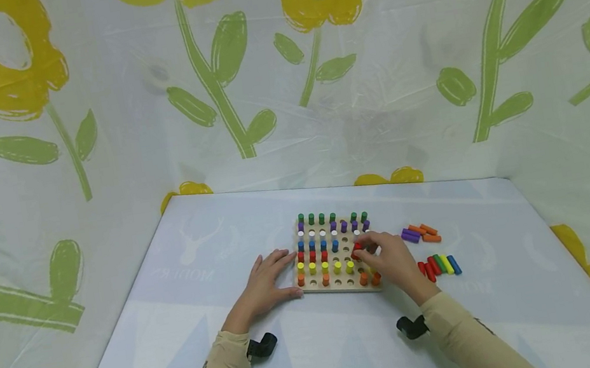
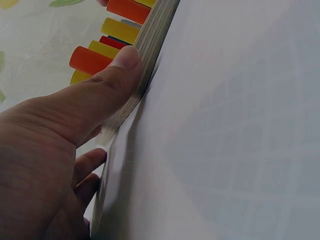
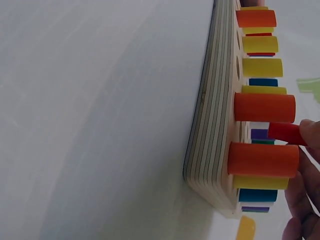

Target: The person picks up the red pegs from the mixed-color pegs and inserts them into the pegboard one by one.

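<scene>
A wooden pegboard (image 1: 341, 290) lies on the table, with rows of green, purple, white, blue, red, yellow and orange pegs upright in its holes. Some holes show bare, among them several in the red and orange rows. My left hand (image 1: 266, 284) rests at the board's left side, fingers spread; its thumb (image 2: 125, 59) touches the near edge in the left wrist view. Over the right part of the board, my right hand (image 1: 394, 259) pinches a red peg (image 3: 283, 132) between thumb and fingers. That peg is raised behind the orange pegs (image 3: 265, 107) in the right wrist view.
Right of the board lie loose purple pegs (image 1: 410, 235) and orange pegs (image 1: 431, 239). Nearer, beside my right wrist, is a row of loose red, green, yellow and blue pegs (image 1: 454, 265). A flower-printed curtain (image 1: 371, 82) surrounds the table (image 1: 345, 356).
</scene>
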### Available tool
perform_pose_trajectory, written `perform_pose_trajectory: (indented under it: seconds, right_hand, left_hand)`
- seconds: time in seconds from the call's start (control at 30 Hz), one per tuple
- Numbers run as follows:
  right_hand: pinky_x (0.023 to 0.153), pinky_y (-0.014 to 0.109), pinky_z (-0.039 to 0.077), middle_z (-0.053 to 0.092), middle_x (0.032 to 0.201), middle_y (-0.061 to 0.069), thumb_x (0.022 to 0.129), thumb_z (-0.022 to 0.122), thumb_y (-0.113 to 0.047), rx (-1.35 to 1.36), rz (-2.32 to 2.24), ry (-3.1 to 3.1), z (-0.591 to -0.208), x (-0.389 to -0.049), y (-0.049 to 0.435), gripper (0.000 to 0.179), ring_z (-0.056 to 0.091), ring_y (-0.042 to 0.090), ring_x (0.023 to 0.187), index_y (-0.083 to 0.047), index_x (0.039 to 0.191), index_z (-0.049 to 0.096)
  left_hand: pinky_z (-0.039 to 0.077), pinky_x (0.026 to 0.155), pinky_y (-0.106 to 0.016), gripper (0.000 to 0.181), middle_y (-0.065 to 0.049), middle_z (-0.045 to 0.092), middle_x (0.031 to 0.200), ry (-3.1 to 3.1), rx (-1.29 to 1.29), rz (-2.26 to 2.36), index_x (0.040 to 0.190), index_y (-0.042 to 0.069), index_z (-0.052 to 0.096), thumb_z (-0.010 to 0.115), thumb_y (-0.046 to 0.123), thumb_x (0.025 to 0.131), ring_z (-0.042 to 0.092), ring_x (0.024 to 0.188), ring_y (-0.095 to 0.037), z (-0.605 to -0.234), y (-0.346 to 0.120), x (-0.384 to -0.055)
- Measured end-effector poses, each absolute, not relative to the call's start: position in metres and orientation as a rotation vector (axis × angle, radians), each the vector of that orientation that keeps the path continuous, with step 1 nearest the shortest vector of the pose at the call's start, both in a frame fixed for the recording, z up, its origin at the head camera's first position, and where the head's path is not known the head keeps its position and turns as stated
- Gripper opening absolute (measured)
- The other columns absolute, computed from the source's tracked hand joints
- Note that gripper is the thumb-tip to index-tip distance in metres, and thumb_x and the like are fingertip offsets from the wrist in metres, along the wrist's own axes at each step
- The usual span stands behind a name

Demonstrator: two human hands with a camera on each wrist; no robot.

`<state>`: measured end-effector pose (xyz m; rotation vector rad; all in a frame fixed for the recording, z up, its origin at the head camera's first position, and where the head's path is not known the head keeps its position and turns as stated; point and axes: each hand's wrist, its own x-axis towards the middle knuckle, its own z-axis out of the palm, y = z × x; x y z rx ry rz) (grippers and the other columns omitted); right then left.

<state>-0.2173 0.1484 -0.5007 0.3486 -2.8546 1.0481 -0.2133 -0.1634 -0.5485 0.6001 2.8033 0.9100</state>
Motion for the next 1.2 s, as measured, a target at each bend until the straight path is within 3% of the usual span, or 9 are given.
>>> perform_pose_trajectory:
  seconds: [0.43, 0.73, 1.2]
  right_hand:
    - [0.075, 0.030, 0.053, 0.071, 0.099, -0.004, 0.093, 0.076, -0.024, 0.281, 1.113, -2.921, -0.502, -0.220, 0.136, 0.024, 0.059, 0.017, 0.088, -0.015, 0.115, 0.074]
    - [0.072, 0.030, 0.053, 0.069, 0.093, -0.005, 0.093, 0.077, -0.023, 0.337, 1.123, -2.877, -0.502, -0.220, 0.131, 0.022, 0.058, 0.016, 0.083, -0.015, 0.114, 0.075]
    - [0.071, 0.029, 0.053, 0.072, 0.096, -0.004, 0.093, 0.076, -0.023, 0.355, 1.097, -2.874, -0.506, -0.222, 0.123, 0.021, 0.060, 0.015, 0.082, -0.014, 0.112, 0.075]
  left_hand:
    - [0.001, 0.126, -0.054, 0.090, -0.007, 0.040, 0.159, 2.801, 0.598, 0.911, 0.156, 0.019, 0.043, 0.081, 0.052, 0.081, 0.029, 0.151, -0.028, -0.548, -0.162, -0.213]
    - [0.001, 0.126, -0.053, 0.091, -0.007, 0.040, 0.159, 2.806, 0.591, 0.902, 0.156, 0.019, 0.043, 0.082, 0.052, 0.081, 0.029, 0.151, -0.028, -0.547, -0.162, -0.213]
    - [0.001, 0.126, -0.053, 0.090, -0.007, 0.040, 0.159, 2.804, 0.593, 0.907, 0.156, 0.018, 0.044, 0.082, 0.051, 0.082, 0.029, 0.151, -0.028, -0.546, -0.163, -0.212]
